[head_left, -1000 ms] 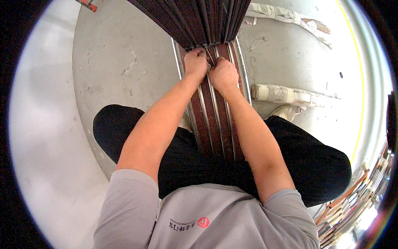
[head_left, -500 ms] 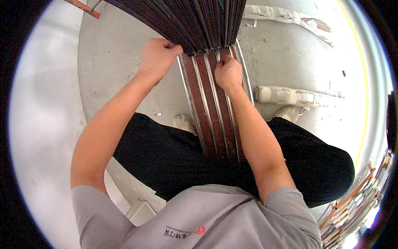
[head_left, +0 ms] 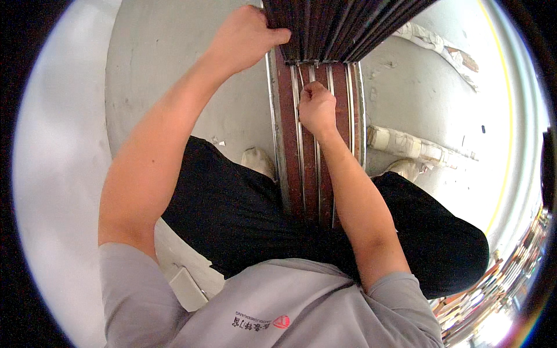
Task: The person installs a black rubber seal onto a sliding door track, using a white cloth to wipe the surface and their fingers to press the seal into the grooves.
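A dark ribbed profile (head_left: 316, 35), or several side by side, stretches away from me over a brown bench top (head_left: 342, 139) with silver rails. My left hand (head_left: 246, 37) is closed over the profile's left edge, thumb on its top and most fingers hidden. Just below the profile's near end, my right hand (head_left: 318, 110) is closed in a pinch. A thin light strand (head_left: 301, 76) runs from that end to its fingertips; its kind cannot be made out.
Wrapped long bundles (head_left: 412, 145) lie on the floor to the right. Farther right, many long pieces (head_left: 493, 296) are stacked. A pale box-like object (head_left: 188, 287) stands at lower left. My legs straddle the bench.
My left hand has moved from the profile's near left corner farther up its left edge. Relative to the bench, my right hand has shifted left across the rails. The profile now slants rightward.
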### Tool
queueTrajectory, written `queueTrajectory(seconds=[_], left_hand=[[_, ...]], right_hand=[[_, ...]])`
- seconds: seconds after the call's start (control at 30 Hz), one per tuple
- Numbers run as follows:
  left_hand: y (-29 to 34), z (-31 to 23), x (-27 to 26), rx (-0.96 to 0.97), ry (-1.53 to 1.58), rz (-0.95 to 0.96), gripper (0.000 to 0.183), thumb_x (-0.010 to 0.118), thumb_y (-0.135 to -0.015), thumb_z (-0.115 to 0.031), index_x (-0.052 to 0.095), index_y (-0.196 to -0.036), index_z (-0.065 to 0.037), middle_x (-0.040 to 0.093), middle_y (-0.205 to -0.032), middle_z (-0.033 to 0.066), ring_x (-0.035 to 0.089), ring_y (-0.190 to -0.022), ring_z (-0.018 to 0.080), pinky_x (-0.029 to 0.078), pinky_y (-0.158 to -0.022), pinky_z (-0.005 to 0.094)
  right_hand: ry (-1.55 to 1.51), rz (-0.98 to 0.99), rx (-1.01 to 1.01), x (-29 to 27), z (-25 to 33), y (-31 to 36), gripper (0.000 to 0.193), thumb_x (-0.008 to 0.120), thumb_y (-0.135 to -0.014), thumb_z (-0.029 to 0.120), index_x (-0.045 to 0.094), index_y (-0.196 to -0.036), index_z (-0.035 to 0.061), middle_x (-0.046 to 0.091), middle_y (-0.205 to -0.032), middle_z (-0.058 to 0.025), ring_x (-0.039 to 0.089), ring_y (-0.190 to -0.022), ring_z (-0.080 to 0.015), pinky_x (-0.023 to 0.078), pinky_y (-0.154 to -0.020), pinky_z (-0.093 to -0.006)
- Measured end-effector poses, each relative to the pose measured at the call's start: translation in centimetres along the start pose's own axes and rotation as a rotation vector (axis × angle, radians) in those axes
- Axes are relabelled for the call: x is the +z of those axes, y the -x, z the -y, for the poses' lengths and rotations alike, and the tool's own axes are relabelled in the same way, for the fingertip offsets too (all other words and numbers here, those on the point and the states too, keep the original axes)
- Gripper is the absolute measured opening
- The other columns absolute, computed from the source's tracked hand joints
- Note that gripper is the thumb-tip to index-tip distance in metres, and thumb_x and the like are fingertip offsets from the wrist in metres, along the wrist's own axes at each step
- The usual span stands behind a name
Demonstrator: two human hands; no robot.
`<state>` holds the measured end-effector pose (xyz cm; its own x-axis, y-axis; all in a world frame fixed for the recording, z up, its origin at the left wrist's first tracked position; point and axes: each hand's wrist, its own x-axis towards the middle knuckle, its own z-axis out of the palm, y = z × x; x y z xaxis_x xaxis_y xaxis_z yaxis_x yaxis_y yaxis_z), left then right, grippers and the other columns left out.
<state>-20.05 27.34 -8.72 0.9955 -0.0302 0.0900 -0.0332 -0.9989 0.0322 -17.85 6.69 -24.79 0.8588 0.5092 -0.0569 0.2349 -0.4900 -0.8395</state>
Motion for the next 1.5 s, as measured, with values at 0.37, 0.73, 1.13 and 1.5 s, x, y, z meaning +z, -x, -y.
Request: queueTrajectory(seconds=[0.37, 0.73, 1.13, 1.5], left_hand=[[-0.3, 1.5, 0.8, 0.372, -0.131, -0.191, 0.014, 0.06, -0.078, -0.02, 0.064, -0.07, -0.009, 0.055, -0.054, 0.0139, 0.063, -0.056, 0.0321, 0.048, -0.053, 0.0475], [-0.3, 1.8, 1.5, 0.384, -0.145, -0.243, 0.014, 0.06, -0.073, -0.021, 0.059, -0.065, -0.009, 0.052, -0.049, 0.0114, 0.062, -0.053, 0.0307, 0.047, -0.052, 0.0468], [-0.2, 1.7, 1.4, 0.359, -0.144, -0.238, 0.016, 0.06, -0.075, -0.021, 0.062, -0.066, -0.008, 0.055, -0.052, 0.0135, 0.062, -0.054, 0.0323, 0.048, -0.053, 0.0479], [-0.5, 1.5, 1.7, 0.357, -0.126, -0.217, 0.016, 0.06, -0.076, -0.02, 0.063, -0.068, -0.007, 0.055, -0.054, 0.0144, 0.063, -0.057, 0.0325, 0.048, -0.054, 0.0475]], right_hand=[[0.015, 0.005, 0.024, 1.3, -1.0, -0.1, 0.019, 0.056, -0.095, 0.011, 0.066, -0.099, -0.005, 0.067, -0.069, -0.0139, 0.067, -0.061, -0.02, 0.052, -0.06, -0.0345], [-0.028, 0.026, 0.077, 1.5, -0.8, -0.1, 0.012, 0.058, -0.088, 0.007, 0.067, -0.09, -0.0016, 0.068, -0.082, -0.0238, 0.067, -0.077, -0.0405, 0.054, -0.071, -0.0419], [-0.679, 0.198, 0.566, 0.6, 2.2, -0.1, 0.015, 0.058, -0.097, 0.011, 0.062, -0.101, -0.0027, 0.063, -0.07, -0.0087, 0.056, -0.052, -0.0156, 0.042, -0.046, -0.0307], [-0.623, 0.155, 0.555, -0.1, 1.9, 0.0, 0.015, 0.058, -0.097, 0.009, 0.061, -0.101, -0.0049, 0.062, -0.068, -0.01, 0.055, -0.049, -0.0155, 0.042, -0.044, -0.0296]])
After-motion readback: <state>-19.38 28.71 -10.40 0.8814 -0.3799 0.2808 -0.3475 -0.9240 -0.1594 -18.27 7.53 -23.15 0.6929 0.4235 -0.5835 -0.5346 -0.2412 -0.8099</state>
